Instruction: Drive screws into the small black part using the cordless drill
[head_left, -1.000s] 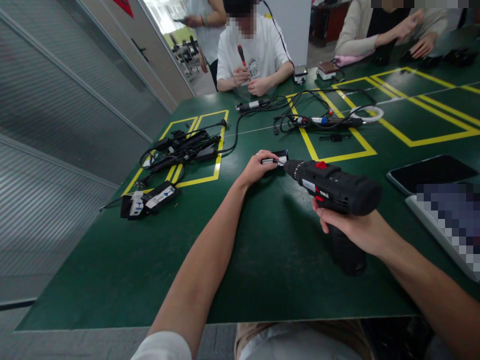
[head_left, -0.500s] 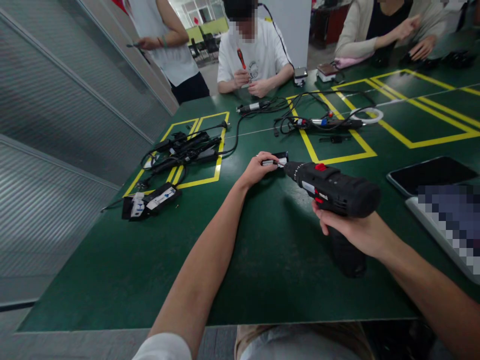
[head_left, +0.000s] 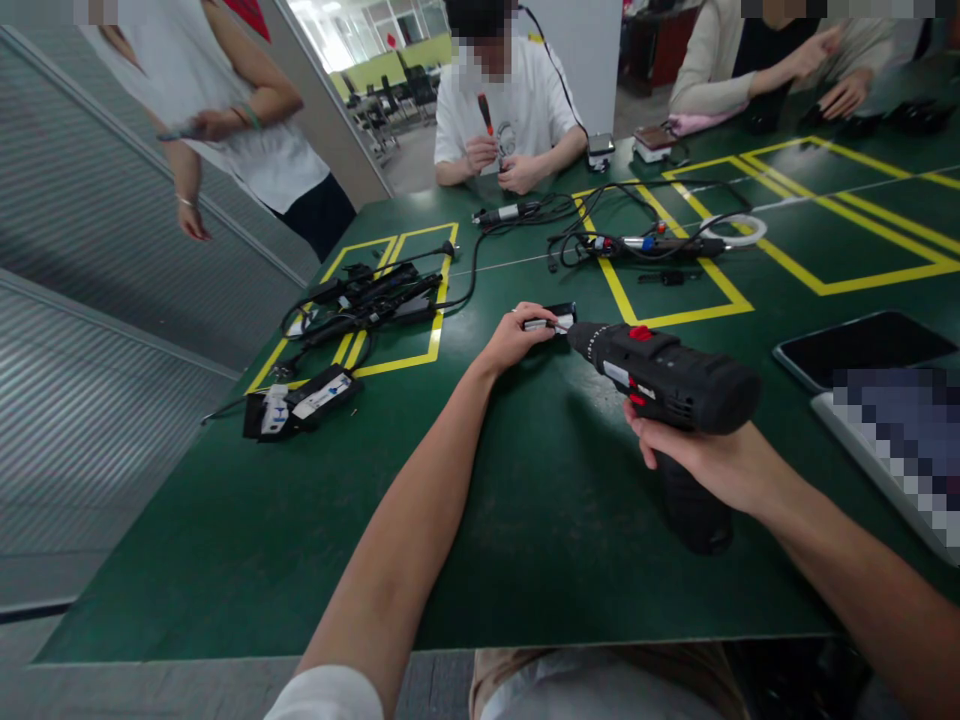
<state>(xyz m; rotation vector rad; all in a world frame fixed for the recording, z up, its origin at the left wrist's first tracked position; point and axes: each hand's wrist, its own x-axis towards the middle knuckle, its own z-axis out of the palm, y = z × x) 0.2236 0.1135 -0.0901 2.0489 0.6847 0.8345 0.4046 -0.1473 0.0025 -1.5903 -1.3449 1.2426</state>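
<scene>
My right hand (head_left: 694, 455) is wrapped round the grip of a black cordless drill (head_left: 664, 375) with red switches. The drill lies level and its chuck points left, at a small black box with white labels (head_left: 562, 318). A thin bit runs from the chuck to the box's near side; its exact contact is too small to make out. On the table, my left hand (head_left: 519, 338) is closed on the left end of that box, its fingers on top. The hand hides part of the box.
Black cables and adapters (head_left: 375, 300) lie in a heap at the left, near a black box with white labels (head_left: 300, 402). Soldering-iron-like tools (head_left: 652, 245) with cords lie behind. A phone (head_left: 862, 350) rests at right. Across the table, a person holds a screwdriver (head_left: 485, 113).
The standing person at the back left has moved left and closer. My hands, the drill and the small box have stayed put. The seated person's hands shifted slightly.
</scene>
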